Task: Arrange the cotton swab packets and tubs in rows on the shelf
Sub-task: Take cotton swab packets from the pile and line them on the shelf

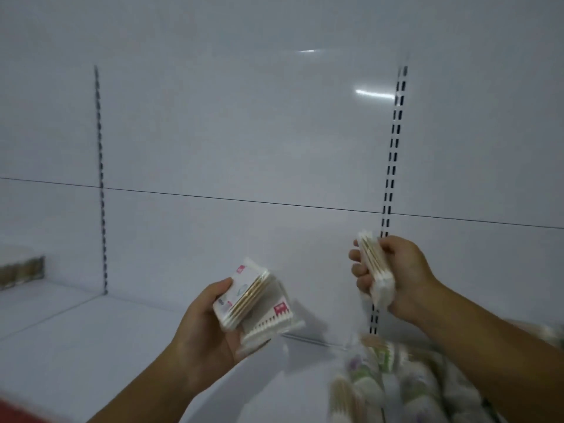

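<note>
**Both hands hold swab packets above the shelf (76, 331), ready for placing.**

Our left hand (201, 328) curls thumb and fingers round a fanned stack (244, 297) of packets. Our right hand (403, 270) wraps its fingers tightly round a smaller bundle (374, 270), held upright. Both loads hang in the air, apart from each other, and a blurred pile (396, 380) of further packets lies at lower right. We judge it best to square each load first, then set it against the back panel (244, 148) and butt packets edge to edge from one side. The fanned stack may slip, so we press the thumb firmly while lowering.
</note>
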{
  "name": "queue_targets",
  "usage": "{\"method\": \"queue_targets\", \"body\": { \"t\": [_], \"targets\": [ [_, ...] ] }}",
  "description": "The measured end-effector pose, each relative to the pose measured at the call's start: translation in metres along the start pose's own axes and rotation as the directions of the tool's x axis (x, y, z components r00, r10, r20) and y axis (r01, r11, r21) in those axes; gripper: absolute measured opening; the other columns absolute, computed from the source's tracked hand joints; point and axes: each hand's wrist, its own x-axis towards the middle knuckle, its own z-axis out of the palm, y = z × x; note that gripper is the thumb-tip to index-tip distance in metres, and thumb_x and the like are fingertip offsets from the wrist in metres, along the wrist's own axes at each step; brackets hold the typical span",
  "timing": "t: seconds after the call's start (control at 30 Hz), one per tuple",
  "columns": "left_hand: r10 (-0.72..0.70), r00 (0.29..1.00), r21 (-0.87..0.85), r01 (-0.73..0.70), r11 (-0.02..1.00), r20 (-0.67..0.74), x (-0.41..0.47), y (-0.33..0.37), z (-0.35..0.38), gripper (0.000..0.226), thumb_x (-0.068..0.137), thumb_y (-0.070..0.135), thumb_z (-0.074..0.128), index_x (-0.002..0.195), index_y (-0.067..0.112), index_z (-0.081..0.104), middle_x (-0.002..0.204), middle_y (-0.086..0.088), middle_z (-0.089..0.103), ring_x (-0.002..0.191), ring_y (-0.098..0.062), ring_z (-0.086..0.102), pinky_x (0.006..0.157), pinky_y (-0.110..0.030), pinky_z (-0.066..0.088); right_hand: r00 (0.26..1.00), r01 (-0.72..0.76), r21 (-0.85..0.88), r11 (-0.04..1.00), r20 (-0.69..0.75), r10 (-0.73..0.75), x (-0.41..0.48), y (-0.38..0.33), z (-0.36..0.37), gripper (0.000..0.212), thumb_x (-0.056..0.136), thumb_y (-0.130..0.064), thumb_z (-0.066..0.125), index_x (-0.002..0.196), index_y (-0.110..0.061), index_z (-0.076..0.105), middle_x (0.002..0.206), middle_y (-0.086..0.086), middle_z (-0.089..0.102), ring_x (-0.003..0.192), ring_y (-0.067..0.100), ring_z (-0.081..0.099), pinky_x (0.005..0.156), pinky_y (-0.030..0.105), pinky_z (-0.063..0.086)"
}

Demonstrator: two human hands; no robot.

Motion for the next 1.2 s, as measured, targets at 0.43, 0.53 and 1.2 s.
{"method": "queue_targets", "body": {
  "t": [0.43,0.53,1.2],
  "targets": [
    [0.214,0.944,-0.148,-0.256,0.955,-0.25,-0.142,0.113,-0.156,0.041,0.08,0.031,0.058,0.093,-0.005,0.072,0.099,-0.023,0.069,0.09,-0.036,0.067,0.084,-0.043,0.051,0.869,-0.32,-0.138,0.937,0.352,0.349,0.016,0.208,0.282,0.035,0.087,-0.038,0.059,0.07,-0.007,0.062,0.064,0.009,0.058,0.043,0.017,0.052,0.037,0.023,0.042],
    [0.278,0.908,-0.2,-0.349,0.915,-0.314,-0.151,0.132,-0.186,0.036,0.085,0.03,0.055,0.077,0.0,0.073,0.089,-0.019,0.07,0.088,-0.034,0.068,0.098,-0.043,0.046,0.86,-0.26,-0.182,0.948,0.403,0.313,0.011,0.247,0.334,0.036,0.087,-0.036,0.061,0.069,-0.009,0.076,0.075,0.013,0.071,0.064,0.023,0.069,0.062,0.032,0.05],
    [0.489,0.683,0.029,-0.566,0.824,-0.544,-0.193,0.373,-0.456,0.048,0.078,0.035,0.061,0.12,0.012,0.066,0.118,-0.013,0.067,0.097,-0.031,0.068,0.08,-0.042,0.055,0.67,-0.406,-0.122,0.905,0.634,0.386,0.178,0.409,0.591,0.021,0.089,0.001,0.051,0.091,-0.003,0.072,0.082,0.014,0.073,0.063,0.018,0.069,0.052,0.025,0.055]
  ]
}}
